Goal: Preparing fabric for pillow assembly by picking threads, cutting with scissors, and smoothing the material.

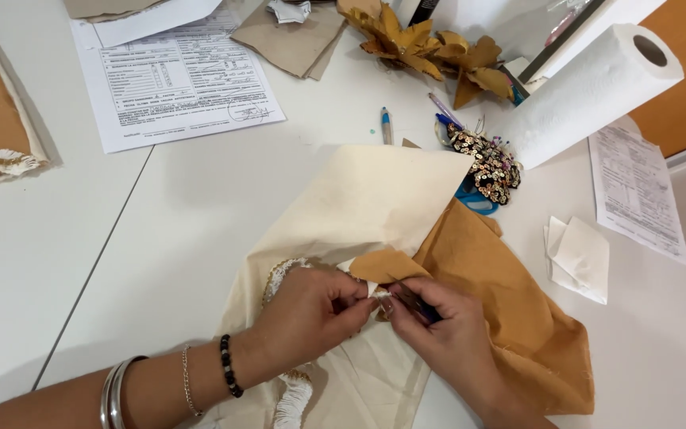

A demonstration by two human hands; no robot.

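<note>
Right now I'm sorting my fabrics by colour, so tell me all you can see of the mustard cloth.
The mustard cloth is a plain woven piece, matt and creased, lying loosely crumpled on the white table. It sits partly under the cream cloth, spreading out to the lower right. One corner is folded up over the cream cloth, where the left hand and right hand meet and pinch it.
</note>
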